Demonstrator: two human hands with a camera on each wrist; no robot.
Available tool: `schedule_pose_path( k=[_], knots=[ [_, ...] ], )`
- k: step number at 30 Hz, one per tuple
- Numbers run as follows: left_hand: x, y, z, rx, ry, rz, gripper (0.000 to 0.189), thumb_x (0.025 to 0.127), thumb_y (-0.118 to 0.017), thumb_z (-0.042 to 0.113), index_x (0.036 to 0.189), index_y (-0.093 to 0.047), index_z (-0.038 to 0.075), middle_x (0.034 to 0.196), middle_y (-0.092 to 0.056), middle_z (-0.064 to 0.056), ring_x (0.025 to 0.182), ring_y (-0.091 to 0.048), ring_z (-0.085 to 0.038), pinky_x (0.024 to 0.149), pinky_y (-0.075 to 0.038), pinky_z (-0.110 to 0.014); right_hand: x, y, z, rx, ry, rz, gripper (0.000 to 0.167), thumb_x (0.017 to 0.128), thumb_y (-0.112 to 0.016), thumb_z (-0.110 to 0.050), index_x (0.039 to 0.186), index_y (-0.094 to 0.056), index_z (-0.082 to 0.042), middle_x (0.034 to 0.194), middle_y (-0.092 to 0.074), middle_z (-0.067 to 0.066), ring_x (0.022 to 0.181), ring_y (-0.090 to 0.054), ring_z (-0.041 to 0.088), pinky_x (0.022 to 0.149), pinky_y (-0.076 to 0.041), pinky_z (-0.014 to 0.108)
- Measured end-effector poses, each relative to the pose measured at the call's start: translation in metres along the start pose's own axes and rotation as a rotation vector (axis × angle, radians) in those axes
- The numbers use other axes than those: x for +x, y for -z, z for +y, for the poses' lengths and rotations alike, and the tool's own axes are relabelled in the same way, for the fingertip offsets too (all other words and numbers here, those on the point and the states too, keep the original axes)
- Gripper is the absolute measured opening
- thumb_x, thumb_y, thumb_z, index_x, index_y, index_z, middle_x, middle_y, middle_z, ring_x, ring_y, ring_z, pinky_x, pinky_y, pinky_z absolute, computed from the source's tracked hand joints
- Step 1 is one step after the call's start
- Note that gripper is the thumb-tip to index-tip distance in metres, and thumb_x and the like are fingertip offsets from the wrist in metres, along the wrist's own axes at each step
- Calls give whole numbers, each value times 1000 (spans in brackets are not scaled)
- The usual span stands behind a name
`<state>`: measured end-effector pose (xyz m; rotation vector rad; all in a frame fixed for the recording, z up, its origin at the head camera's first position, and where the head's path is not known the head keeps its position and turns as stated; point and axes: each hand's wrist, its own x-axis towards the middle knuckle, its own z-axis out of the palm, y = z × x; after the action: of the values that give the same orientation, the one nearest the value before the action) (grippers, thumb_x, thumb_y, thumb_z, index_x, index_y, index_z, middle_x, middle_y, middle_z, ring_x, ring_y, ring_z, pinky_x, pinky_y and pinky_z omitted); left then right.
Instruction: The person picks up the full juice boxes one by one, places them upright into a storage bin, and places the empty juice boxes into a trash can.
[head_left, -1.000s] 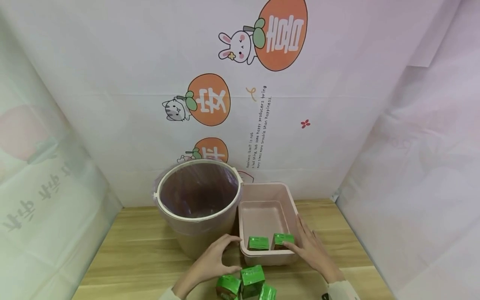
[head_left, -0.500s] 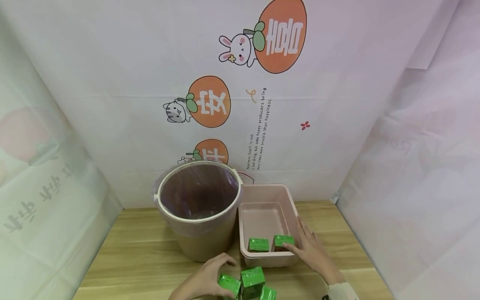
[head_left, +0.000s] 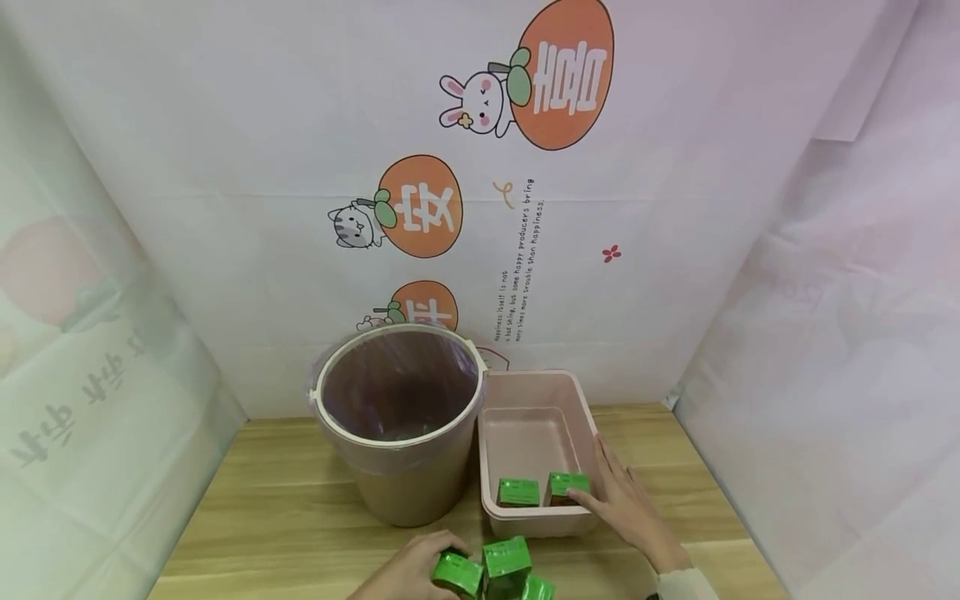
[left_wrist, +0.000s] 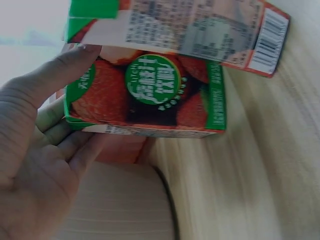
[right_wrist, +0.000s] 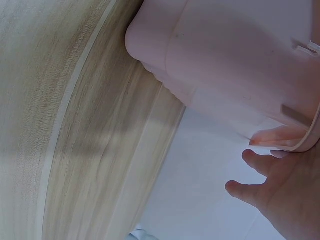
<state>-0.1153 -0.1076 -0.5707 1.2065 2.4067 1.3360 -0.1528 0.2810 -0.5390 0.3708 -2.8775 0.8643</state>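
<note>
In the head view my left hand is low in front of the bucket, gripping a small green-topped drink carton. Up close, the left wrist view shows thumb and fingers around this carton, which has red lychee pictures and a round green label. Another carton overlaps its upper side there. Two more cartons, one standing and one lower, are beside it on the table. My right hand rests at the right rim of the pink bin, fingers extended outside, thumb over the rim.
Inside the bin, two cartons stand at the near end, one left and one right. A tall bucket lined with a clear bag stands left of the bin. Printed white cloth encloses the wooden table.
My left hand has moved down from the bin's near left corner to the loose cartons and taken hold of the leftmost one, which now tilts. The right hand has stayed at the rim.
</note>
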Motion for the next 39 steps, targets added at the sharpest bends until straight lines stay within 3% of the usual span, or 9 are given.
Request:
schedule_pose_path(
  k=[9, 19, 34, 39],
  knots=[
    [-3, -5, -3, -36, -34, 38, 34, 88, -85, 8, 119, -73, 8, 111, -72, 8, 99, -60, 2, 84, -53, -22, -1, -1, 2, 4, 3, 10, 100, 102, -67, -49, 167, -12, 4, 172, -12, 29, 150, -27, 56, 116, -15, 79],
    [-2, -6, -7, -70, -50, 53, 31, 88, -87, 13, 116, -73, 17, 108, -72, 11, 98, -61, 1, 84, -54, -23, -2, 0, 0, 3, -7, 0, 100, 102, -67, -49, 167, -12, 3, 172, -11, 29, 150, -26, 56, 117, -14, 78],
    [-2, -5, -10, -123, -71, 56, 31, 88, -86, 10, 116, -75, 16, 108, -73, 8, 98, -63, -1, 85, -54, -24, 0, 1, -2, 17, -24, -27, 101, 102, -65, -51, 167, -9, 2, 173, -8, 27, 152, -23, 55, 120, -10, 74],
    [-1, -4, -9, -101, -66, 60, 33, 87, -85, 5, 116, -75, 16, 107, -72, 9, 97, -63, -1, 83, -54, -23, 1, 1, -2, 12, -34, -35, 101, 103, -64, -51, 167, -9, 3, 173, -7, 26, 153, -23, 53, 121, -9, 73]
  ],
)
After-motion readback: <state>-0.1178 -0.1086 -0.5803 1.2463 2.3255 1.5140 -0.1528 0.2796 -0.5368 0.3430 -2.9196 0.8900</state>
